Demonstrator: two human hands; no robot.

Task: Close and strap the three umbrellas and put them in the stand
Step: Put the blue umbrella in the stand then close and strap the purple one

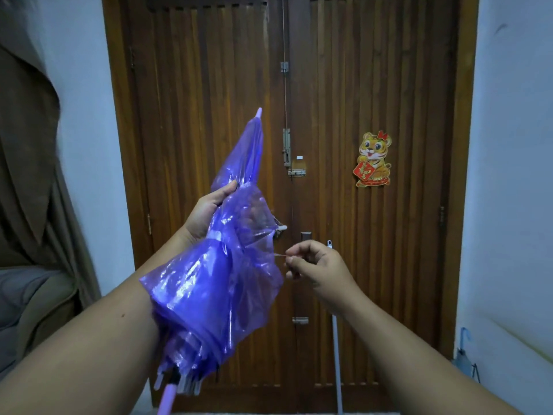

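Hands [209,209] [317,269]: 2, gripping 1 umbrella [209,295].

Both bare forearms reach forward from near edge. Left hand [206,209] raised at centre-left, palm toward camera, fingers curled round folded translucent purple plastic umbrella [215,283]. Right hand [317,271] lower, right of it, fingertips pinching thin clear strap [279,255].

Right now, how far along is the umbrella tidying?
Early days. The purple umbrella is folded shut; the left hand grips it while the right hand pinches its thin strap, not yet wrapped. A grey umbrella stands in the right corner. No third umbrella or stand is visible.
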